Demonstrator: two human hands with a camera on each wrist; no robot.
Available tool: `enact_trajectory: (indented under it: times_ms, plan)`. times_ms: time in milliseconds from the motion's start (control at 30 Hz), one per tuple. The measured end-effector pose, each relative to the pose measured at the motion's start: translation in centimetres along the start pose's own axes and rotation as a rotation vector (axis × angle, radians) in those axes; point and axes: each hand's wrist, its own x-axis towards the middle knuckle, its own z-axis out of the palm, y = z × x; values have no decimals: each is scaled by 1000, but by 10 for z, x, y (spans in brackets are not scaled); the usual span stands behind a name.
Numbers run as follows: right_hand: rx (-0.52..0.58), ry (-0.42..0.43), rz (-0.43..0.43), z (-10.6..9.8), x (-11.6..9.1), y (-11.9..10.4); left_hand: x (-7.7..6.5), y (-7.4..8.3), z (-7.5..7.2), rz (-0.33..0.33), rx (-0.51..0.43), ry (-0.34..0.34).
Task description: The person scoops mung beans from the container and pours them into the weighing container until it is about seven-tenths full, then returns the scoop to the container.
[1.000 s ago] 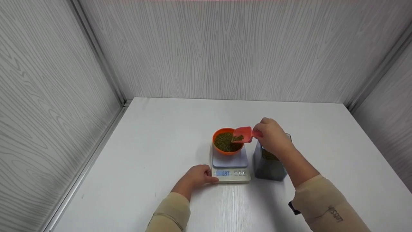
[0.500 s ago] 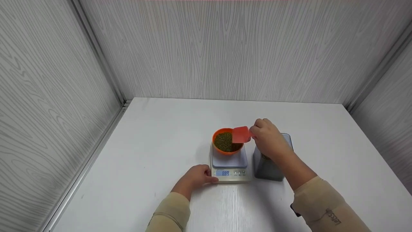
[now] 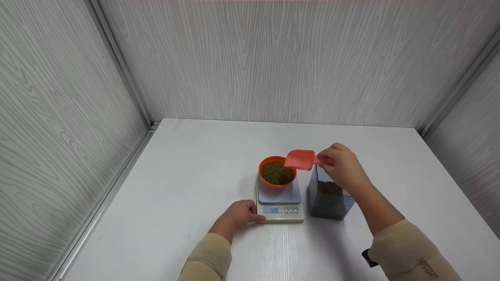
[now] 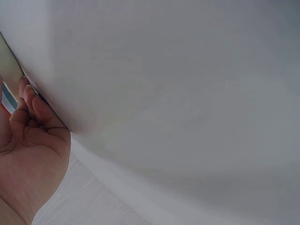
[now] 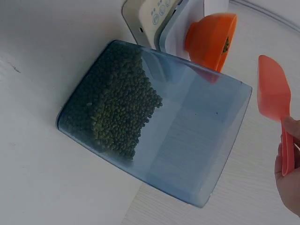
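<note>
My right hand (image 3: 343, 166) pinches the handle of a red scoop (image 3: 300, 159), raised over the right rim of an orange bowl (image 3: 260, 177). The scoop's pan looks bare in the head view. Green mung beans (image 3: 276, 173) fill much of the bowl, which stands on the platform of a digital kitchen scale (image 3: 281, 219) with a lit display. My left hand (image 3: 239, 214) holds the scale's front left corner, thumb on its front and fingers curled along its side. Right of the scale stands a clear bluish container (image 5: 187, 122), partly filled with mung beans (image 5: 122, 103).
A white tabletop (image 3: 187, 164) carries everything. Behind it rises a wood-grain panel (image 3: 273, 58), with more panels at the left and right sides. The container's tall walls stand just below my right hand and close beside the scale.
The scoop tipped over above the bowl and its beans went in. It has since turned back level and risen up and right. The scale's digits changed; my left hand stayed put.
</note>
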Motion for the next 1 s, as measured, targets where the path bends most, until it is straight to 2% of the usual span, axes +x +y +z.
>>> enact_trajectory:
  times_ms: [100,233,400,567,733,1000]
  plan:
    - [55,-19,64,-15,-6,8,0,0,1,10,-6,0]
    - [76,-33,100,-37,-15,22,0,0,2,-2,-17,-8]
    - [34,-41,106,-62,-24,41,2,-1,5,-5,-26,-10]
    - [-44,-82,101,-75,-30,58,2,-1,8,-3,-33,-16]
    - [-128,-201,97,-64,-31,61,2,-1,8,-6,-26,-12]
    - [-195,-294,64,-16,-31,57,1,-2,9,18,-16,-2]
